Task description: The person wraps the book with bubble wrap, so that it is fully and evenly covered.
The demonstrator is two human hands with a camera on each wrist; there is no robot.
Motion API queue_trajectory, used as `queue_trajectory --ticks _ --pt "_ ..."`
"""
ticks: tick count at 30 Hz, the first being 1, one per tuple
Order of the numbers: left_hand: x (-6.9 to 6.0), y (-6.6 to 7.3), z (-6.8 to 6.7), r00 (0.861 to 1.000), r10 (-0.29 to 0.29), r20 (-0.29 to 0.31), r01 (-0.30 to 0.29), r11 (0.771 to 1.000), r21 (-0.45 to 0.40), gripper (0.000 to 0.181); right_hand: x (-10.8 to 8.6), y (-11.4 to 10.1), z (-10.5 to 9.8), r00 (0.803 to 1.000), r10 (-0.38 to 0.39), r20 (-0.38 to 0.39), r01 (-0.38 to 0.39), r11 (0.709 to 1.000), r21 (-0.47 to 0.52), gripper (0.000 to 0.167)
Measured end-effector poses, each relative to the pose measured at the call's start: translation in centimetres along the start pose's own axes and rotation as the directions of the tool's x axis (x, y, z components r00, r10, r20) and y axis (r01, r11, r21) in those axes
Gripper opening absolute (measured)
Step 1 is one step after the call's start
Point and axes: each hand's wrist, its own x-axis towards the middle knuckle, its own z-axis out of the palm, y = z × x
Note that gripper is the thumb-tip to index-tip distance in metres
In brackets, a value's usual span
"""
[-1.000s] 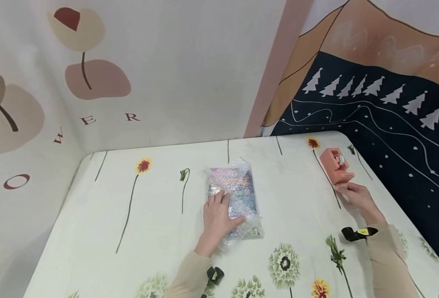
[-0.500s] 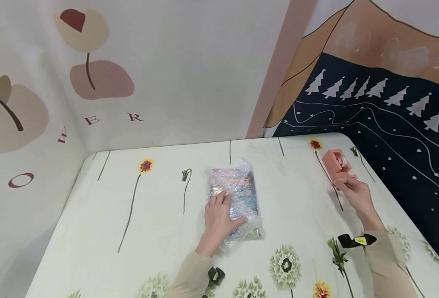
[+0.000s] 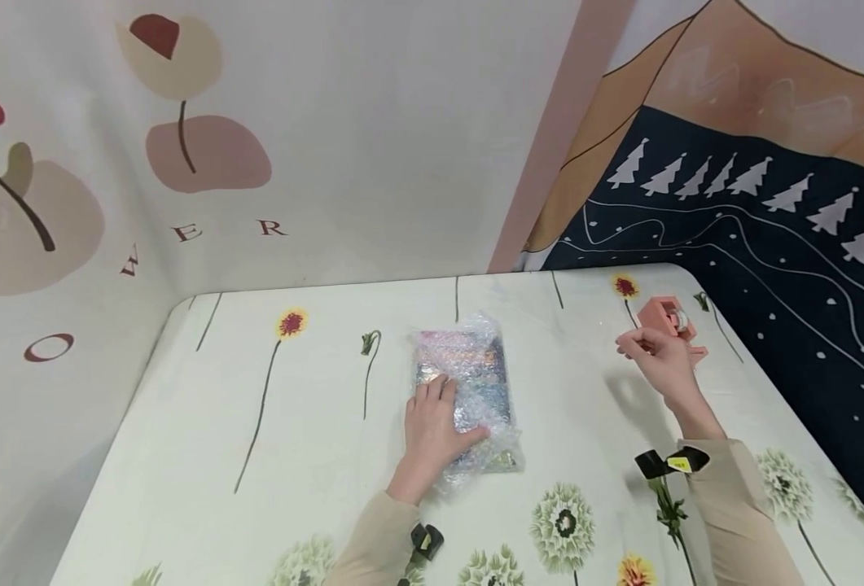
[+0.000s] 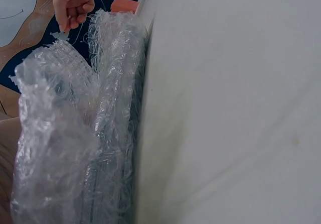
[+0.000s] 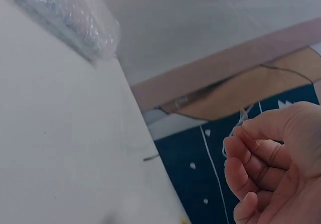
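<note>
My left hand [image 3: 432,431] rests on a colourful flat item [image 3: 492,358], perhaps a book, wrapped in clear bubble wrap [image 3: 484,324]. Its fingers lie over the left part of the package and the thumb spreads to the right. The bubble wrap [image 4: 118,98] fills the left side of the left wrist view. My right hand [image 3: 662,358] is raised above the table, left of the pink tape dispenser [image 3: 655,314] and partly in front of it. Between thumb and index finger it pinches a small piece of clear tape [image 5: 244,115], with the other fingers curled.
A pale cloth printed with flowers [image 3: 314,456] covers the table. A light wall panel [image 3: 373,163] stands behind it and a dark panel with white trees [image 3: 754,236] along the right. Each wrist carries a black strap [image 3: 655,464].
My right hand has come away from the front of the tape dispenser, up and to the left, with a piece of tape in its fingertips. My left hand has stayed on the package.
</note>
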Motion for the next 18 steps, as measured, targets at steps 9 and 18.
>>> queue_trajectory --ticks 9,18 --pt "0.0 0.0 -0.1 1.0 0.01 -0.009 -0.01 1.0 0.027 0.092 0.4 -2.7 2.1 0.992 -0.073 0.102 0.077 0.996 -0.043 0.019" --pt "0.1 0.0 0.0 1.0 -0.007 0.009 0.007 1.0 0.02 0.098 0.5 -4.7 5.0 0.967 -0.184 0.176 0.186 0.983 0.009 0.011"
